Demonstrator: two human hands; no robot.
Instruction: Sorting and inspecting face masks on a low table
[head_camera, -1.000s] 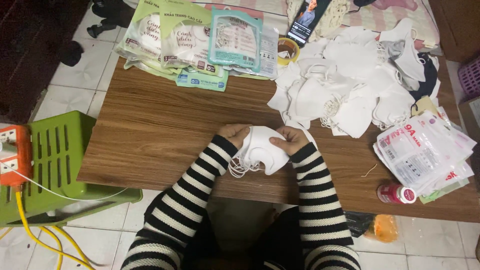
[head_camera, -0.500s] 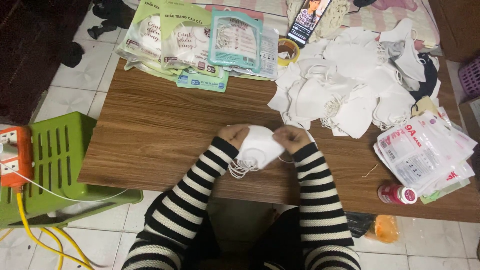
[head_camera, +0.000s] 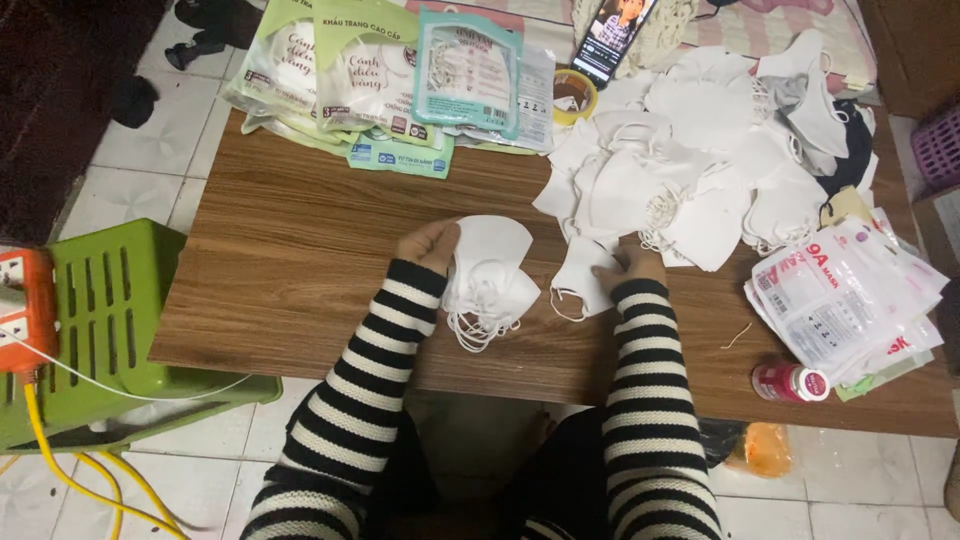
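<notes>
My left hand holds a small stack of white face masks with loose ear loops, resting on the brown wooden table. My right hand lies on a single white mask at the near edge of a big heap of white masks. Both arms wear black-and-white striped sleeves.
Packaged masks in green and teal bags lie at the table's far left. Clear printed bags and a small red-and-white bottle sit at the right. A phone and tape roll stand at the back. A green plastic stool stands left.
Both hands held the mask stack together before. My right hand has let go and moved right to a single mask at the heap's edge; the left keeps the stack.
</notes>
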